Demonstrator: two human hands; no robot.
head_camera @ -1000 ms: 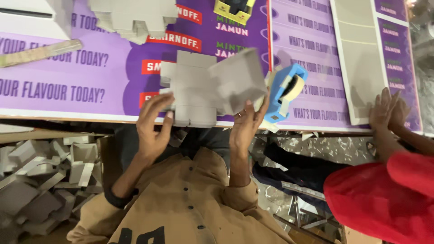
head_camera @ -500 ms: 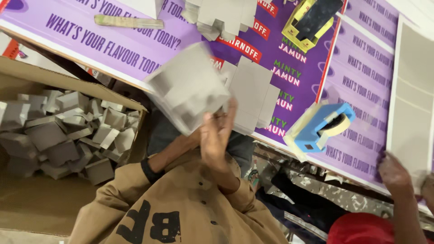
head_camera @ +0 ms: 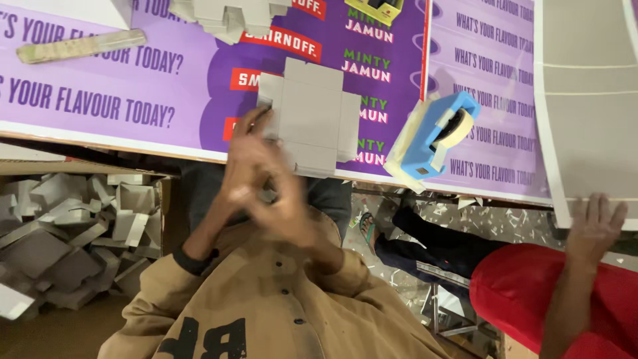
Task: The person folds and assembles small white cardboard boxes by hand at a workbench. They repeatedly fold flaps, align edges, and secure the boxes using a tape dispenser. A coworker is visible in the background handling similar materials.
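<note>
Looking down, you have your left hand (head_camera: 247, 163) and right hand (head_camera: 289, 213) pressed together just in front of your chest, blurred with motion. Your left fingers (head_camera: 256, 126) reach up to touch the lower left edge of the flat grey cardboard cutout (head_camera: 312, 113); whether they pinch it or merely brush it, I cannot tell. Your right fingers sit curled against the left hand, holding nothing that shows.

The cutout lies flat on the tabletop (head_camera: 100, 100), near its front edge, on the purple printed sheet that covers it. Just to its right stands a blue tape dispenser (head_camera: 432, 136), tilted, at the tabletop's edge. A wooden ruler (head_camera: 81, 46) lies well apart at the far left, and a stack of more grey cutouts (head_camera: 222, 16) sits at the far side.

Beside your left arm an open carton (head_camera: 73, 233) holds a heap of folded grey pieces. At the right, another person's hand (head_camera: 595, 226) rests with fingers spread on the edge of a large grey board (head_camera: 591, 119).
</note>
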